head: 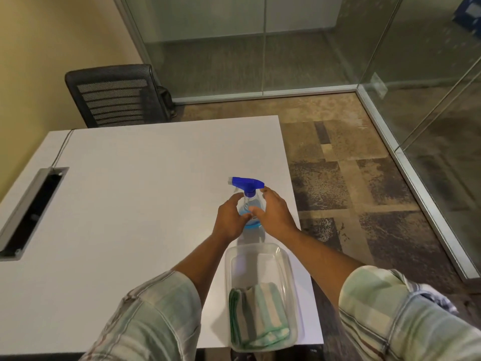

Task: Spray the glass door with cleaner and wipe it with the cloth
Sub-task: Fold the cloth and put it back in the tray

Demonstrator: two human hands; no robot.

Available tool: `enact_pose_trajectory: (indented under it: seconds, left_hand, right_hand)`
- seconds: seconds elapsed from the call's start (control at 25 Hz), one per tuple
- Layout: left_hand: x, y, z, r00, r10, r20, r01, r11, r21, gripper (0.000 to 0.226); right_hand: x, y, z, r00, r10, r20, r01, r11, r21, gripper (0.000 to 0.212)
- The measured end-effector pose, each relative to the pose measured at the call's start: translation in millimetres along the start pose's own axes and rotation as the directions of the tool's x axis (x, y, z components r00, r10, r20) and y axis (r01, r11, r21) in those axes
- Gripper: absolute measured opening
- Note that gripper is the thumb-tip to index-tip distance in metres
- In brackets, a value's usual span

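Both hands, left hand (230,217) and right hand (276,213), cup the light, slick spray bottle (250,204), fingers loose; best gripped at its neck.

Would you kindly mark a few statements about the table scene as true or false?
1. The bottle stands upright on the table. True.
2. The cloth lies in the clear tub. True.
3. The left hand holds the cloth. False: it is at the bottle.
4. The bottle's sprayer is red. False: it is blue.
5. The right hand is at the bottle. True.
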State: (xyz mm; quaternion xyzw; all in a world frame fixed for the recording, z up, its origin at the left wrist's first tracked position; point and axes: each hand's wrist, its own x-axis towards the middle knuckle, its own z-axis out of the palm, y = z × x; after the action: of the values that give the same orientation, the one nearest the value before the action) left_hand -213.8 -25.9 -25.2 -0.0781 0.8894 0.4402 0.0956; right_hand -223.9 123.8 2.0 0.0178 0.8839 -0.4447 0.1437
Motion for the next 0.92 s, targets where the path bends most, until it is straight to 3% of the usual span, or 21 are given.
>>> enact_pose_trajectory:
  seconds: [0.16, 0.4, 0.6, 0.92]
  left_hand:
    - [9.2, 0.1, 6.9, 0.999, 0.045, 0.021, -0.045, 0.999, 0.024, 0.024]
    - [6.2, 7.7, 2.0, 0.991, 0.129, 0.019, -0.130, 0.991, 0.043, 0.013]
    - [-4.7, 20.1, -18.4, 0.959, 0.277, -0.054, -0.275, 0.961, 0.042, 0.025]
    - [-62.8, 33.6, -47.6, 0.939, 0.341, -0.044, -0.341, 0.940, 0.022, 0.035]
  right_hand:
    - [4.1, -3.6, 5.8, 1.000, 0.009, -0.021, -0.008, 1.000, 0.026, 0.049]
    - [2.5, -14.8, -0.7, 0.998, 0.010, -0.070, -0.006, 0.998, 0.058, 0.038]
    - [-13.1, -36.1, -21.2, 0.984, -0.128, -0.124, 0.136, 0.989, 0.063, 0.039]
    - [-68.1, -47.7, -36.3, 0.954, -0.262, -0.146, 0.275, 0.958, 0.080, 0.039]
